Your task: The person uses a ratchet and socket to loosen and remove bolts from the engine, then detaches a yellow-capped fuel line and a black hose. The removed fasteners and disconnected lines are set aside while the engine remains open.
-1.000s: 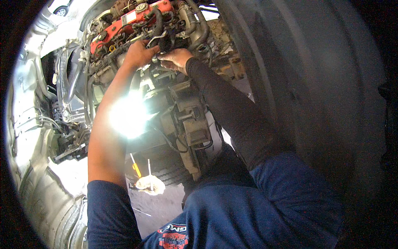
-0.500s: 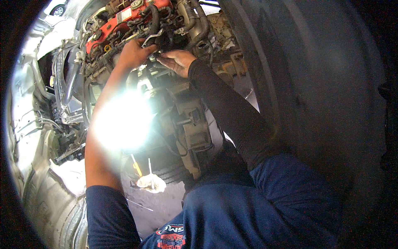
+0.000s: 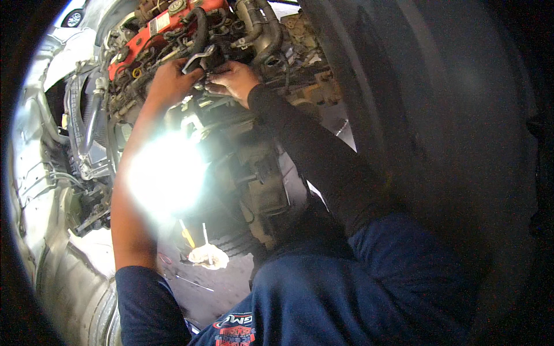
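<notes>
Silver bracket [image 3: 199, 58] at 11 o'clock | your left hand [image 3: 172, 84] at its 8, right hand [image 3: 236, 82] at its 4, fingers bunched narrow; can't tell what's pinched | likely paired for steadiness | bright light [image 3: 165, 176] below, hands' 7 o'clock

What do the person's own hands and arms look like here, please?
The left hand and right hand are ungloved. The left forearm, partly overexposed, is bare below a navy shirt sleeve. On the right, a dark, wrist-length, close-fitting sleeve emerges from navy shirt fabric.
</notes>
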`<state>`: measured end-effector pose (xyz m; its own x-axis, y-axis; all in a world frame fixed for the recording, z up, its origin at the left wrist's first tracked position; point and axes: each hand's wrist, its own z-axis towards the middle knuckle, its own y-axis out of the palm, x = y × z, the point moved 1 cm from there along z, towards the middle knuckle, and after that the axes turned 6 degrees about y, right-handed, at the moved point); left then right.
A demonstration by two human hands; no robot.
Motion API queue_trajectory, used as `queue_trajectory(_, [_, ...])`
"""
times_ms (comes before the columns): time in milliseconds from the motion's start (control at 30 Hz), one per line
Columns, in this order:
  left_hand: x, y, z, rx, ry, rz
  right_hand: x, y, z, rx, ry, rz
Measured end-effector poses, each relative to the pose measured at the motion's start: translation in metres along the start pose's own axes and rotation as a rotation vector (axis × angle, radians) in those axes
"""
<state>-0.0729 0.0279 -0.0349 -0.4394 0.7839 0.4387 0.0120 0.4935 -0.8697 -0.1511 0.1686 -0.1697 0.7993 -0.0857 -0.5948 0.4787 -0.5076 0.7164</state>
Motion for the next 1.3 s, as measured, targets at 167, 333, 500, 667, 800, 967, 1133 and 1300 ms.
queue_trajectory(167, [-0.006,-0.001,-0.003,-0.049,-0.039,-0.090,0.003,0.004,-0.003,0.046,0.036,0.025])
queue_trajectory(333, [-0.009,0.001,-0.011,0.020,0.099,0.073,0.007,0.006,-0.004,0.092,0.126,0.197])
queue_trajectory(500, [-0.013,0.005,-0.014,0.075,0.133,-0.005,0.015,0.001,0.000,-0.027,0.142,0.298])
queue_trajectory(667, [-0.019,0.012,-0.008,0.166,0.160,-0.197,0.022,-0.002,-0.001,-0.034,0.160,0.382])
queue_trajectory(800, [-0.023,0.013,-0.006,0.185,0.189,-0.147,0.025,-0.003,0.002,-0.073,0.167,0.441])
queue_trajectory(967, [-0.023,0.011,-0.009,0.140,0.087,-0.263,0.029,-0.003,0.006,-0.113,0.173,0.468])
queue_trajectory(1133, [-0.018,0.009,-0.010,0.179,0.137,-0.172,0.032,-0.004,0.004,-0.119,0.197,0.530])
queue_trajectory(1300, [-0.019,0.009,-0.008,0.156,0.124,-0.173,0.034,-0.004,0.003,-0.113,0.229,0.589])
